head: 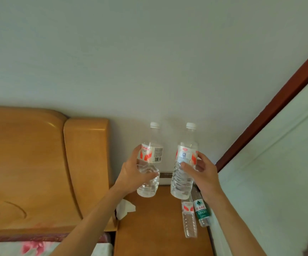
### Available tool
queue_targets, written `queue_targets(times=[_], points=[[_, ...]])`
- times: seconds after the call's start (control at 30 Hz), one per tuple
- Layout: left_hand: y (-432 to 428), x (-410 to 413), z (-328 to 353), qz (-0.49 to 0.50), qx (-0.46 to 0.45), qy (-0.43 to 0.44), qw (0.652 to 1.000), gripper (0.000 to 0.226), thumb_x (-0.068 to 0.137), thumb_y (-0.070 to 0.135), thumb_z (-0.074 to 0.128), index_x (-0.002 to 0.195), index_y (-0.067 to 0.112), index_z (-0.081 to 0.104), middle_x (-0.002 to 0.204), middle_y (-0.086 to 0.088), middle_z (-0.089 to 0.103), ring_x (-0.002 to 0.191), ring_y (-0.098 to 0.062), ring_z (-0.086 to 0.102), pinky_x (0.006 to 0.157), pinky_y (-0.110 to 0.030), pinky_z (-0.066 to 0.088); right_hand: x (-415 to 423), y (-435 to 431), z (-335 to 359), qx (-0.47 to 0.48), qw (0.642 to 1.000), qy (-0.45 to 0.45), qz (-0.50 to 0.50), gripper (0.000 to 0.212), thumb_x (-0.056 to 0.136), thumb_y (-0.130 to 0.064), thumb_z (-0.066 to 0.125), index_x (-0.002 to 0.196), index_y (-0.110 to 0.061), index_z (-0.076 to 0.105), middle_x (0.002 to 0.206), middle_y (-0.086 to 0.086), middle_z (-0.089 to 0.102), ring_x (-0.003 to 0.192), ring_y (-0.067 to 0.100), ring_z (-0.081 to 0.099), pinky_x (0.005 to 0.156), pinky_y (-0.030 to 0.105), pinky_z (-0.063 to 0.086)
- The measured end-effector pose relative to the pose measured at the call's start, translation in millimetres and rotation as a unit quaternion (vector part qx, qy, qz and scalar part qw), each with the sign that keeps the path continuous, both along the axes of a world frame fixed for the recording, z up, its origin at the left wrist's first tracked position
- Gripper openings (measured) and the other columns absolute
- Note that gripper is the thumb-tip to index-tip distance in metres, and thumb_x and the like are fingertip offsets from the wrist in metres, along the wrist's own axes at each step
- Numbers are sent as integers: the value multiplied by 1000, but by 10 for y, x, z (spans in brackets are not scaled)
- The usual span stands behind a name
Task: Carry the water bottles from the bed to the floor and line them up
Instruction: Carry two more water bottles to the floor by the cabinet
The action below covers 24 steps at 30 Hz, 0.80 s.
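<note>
**Fingers wrapped round two bottles in mid-air**

Fingers of the left hand (131,172) curl round the lower half of the left bottle (150,154); the right hand (203,174) grips the right bottle (185,152) the same way. Both bottles are upright, side by side and apart, above a wooden bedside table (158,218). A red-label bottle (189,218) and a green-label bottle (202,212) lie together on it.

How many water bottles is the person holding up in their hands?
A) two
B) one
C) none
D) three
A: the left hand grips the left bottle and the right hand grips the right bottle, one bottle in each hand, both held upright in the air in front of the wall.
</note>
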<state>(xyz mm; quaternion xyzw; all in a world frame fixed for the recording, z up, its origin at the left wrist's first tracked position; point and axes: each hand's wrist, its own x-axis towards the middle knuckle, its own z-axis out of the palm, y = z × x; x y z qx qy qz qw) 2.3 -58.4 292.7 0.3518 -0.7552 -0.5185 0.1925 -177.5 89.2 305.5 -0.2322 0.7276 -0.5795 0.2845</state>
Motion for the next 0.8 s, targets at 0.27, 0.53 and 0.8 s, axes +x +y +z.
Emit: queue_targets(times=[0.27,0.53,0.8], points=[[-23,187,440,2,11,96,995,94,69,26,88,145,32,33,108,3,71,102,-17,68,93,-37,56,207,43,597,-56,997,27,37,48,75,-25,83,119,-27,65,105,-8,75,98,11,72,73,28,60],[24,561,1068,43,-21,152,987,76,72,12,86,137,22,49,112,5,74,104,-14,71,93,-42,57,466,-93,1162,-143,981,53,120,71,65,-26,84,128,-34,54,106,-1,76,102,18,72,80,37,60],[125,937,1374,155,-38,174,972,67,75,-2,80,132,23,54,106,1,76,97,-17,73,77,-28,60,539,-422,1539,-235,950,53,197,72,65,-28,82,132,-27,57,105,-2,76,101,20,72,80,43,61]])
